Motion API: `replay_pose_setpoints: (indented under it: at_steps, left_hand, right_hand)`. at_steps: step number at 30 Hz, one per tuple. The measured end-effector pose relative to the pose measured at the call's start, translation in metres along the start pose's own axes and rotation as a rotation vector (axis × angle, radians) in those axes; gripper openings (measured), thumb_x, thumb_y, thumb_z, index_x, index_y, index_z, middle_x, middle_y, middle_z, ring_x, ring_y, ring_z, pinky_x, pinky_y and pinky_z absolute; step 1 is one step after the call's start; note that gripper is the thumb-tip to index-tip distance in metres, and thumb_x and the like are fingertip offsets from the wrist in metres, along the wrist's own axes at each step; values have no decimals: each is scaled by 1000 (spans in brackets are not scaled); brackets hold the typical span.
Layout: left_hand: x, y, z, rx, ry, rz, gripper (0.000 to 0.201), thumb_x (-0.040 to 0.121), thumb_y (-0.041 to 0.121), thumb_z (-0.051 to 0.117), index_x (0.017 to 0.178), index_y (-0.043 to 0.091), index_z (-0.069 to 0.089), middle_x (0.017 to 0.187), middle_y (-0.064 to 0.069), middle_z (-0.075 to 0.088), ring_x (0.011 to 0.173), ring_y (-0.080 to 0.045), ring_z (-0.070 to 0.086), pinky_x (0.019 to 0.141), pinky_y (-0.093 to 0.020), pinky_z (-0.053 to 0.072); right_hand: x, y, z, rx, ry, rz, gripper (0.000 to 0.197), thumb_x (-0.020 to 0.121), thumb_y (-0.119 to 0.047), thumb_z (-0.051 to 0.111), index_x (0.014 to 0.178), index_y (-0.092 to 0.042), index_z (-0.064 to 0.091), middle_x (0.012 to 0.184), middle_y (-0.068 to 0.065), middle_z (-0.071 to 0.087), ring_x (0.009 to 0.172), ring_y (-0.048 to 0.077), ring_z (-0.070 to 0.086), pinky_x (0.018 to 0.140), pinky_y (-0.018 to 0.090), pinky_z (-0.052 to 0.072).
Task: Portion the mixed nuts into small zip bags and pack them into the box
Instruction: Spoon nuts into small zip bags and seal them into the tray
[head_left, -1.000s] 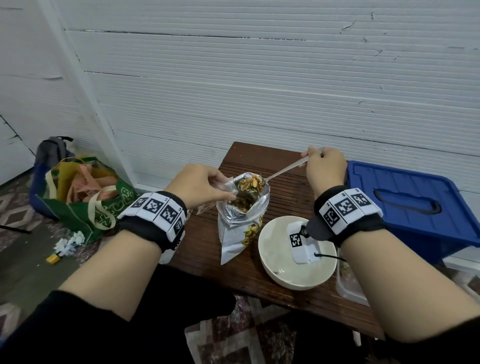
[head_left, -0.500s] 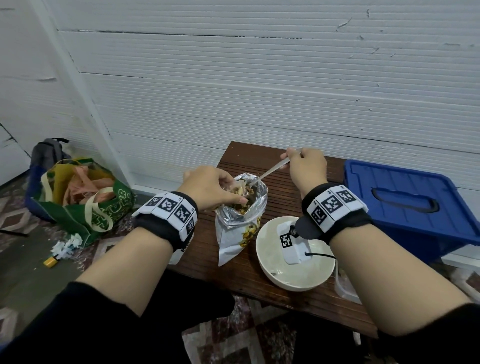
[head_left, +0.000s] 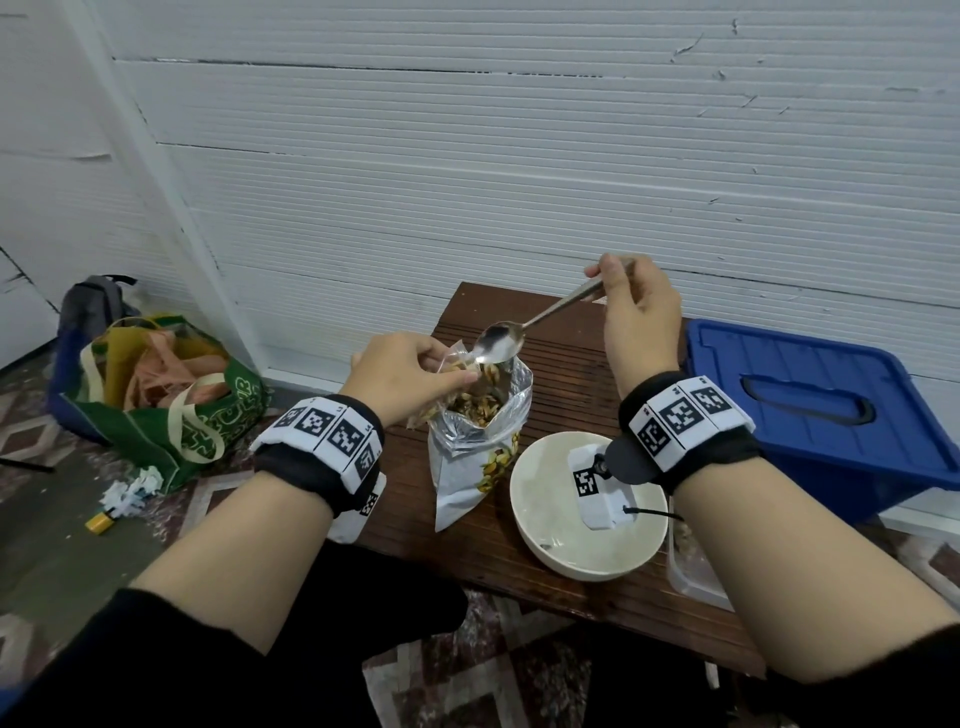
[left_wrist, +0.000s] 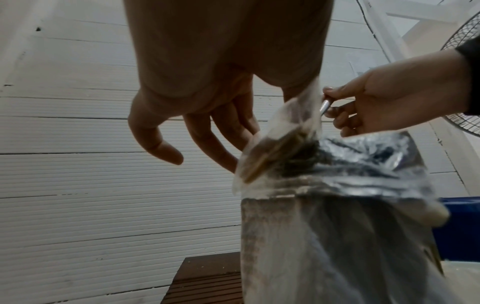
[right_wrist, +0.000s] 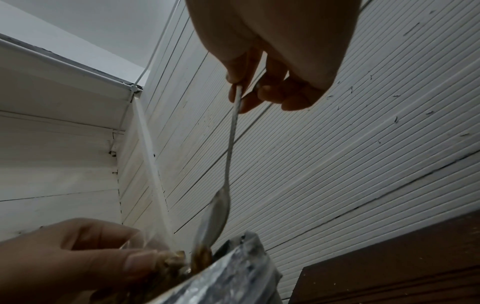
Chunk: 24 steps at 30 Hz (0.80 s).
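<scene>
An open foil bag of mixed nuts (head_left: 475, 457) stands on the small wooden table (head_left: 571, 353). My left hand (head_left: 441, 374) pinches a small clear zip bag (head_left: 457, 364) at the foil bag's mouth, with some nuts inside it. From the left wrist, the zip bag (left_wrist: 280, 144) hangs from my fingers against the foil bag (left_wrist: 337, 226). My right hand (head_left: 605, 283) pinches the handle of a metal spoon (head_left: 498, 343). The spoon's bowl looks empty and hovers just above both bags. The right wrist view shows the spoon (right_wrist: 231, 154) pointing down at the bags.
A white bowl (head_left: 545, 525) sits in front of the foil bag, under my right wrist. A blue lidded box (head_left: 810, 410) stands right of the table, and a clear container (head_left: 691, 566) is at the table's right edge. On the floor to the left is a green bag (head_left: 171, 400).
The spoon was heaped with nuts over the bags, then dipped into the zip bag. Now it is lifted out and looks empty, and my right hand has risen.
</scene>
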<state>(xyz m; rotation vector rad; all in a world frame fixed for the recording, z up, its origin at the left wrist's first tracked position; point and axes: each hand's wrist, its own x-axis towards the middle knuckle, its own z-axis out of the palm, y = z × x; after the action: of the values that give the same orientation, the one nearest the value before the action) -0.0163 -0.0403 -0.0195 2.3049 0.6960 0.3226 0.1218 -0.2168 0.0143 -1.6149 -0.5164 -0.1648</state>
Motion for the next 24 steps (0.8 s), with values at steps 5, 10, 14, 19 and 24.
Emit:
replay_pose_setpoints:
  at_steps: [5,10,14,19,24]
  left_hand:
    - [-4,1,-3,-27,-6,13,28,66,58,78,80,35,69,72,17,69,79,-1,64,87,-39,52]
    - [-8,5,-5,-82,-17,46,33,71,45,80,95,24,72,77,11,69,80,-6,66,75,-25,53]
    - [-7,1,-5,-102,-32,45,35,71,44,81,98,21,73,82,7,72,83,-8,67,78,-27,55]
    - [-8,-1,-6,-128,-26,30,34,72,43,81,98,22,73,82,9,72,82,-6,67,75,-24,54]
    - [-10,2,-6,-107,-20,37,31,74,43,79,97,23,72,82,12,69,80,0,64,66,-13,45]
  right_hand:
    - [-6,6,3,-102,-81,-42,21,99,-25,49,83,-20,63,73,-15,59,65,-12,53,63,3,38]
    - [-26,17,18,-323,-312,-245,21,96,-28,54,94,-19,73,83,-12,69,85,12,61,79,29,46]
    - [-39,25,23,-372,-370,-359,16,94,-21,58,94,-15,73,87,-4,72,81,18,51,74,27,33]
    - [-44,21,22,-379,-476,-273,18,95,-21,56,96,-14,73,68,-21,49,82,15,46,70,27,33]
    - [-41,28,24,-417,-396,-118,23,97,-25,51,93,-14,71,77,6,65,85,21,53,76,31,40]
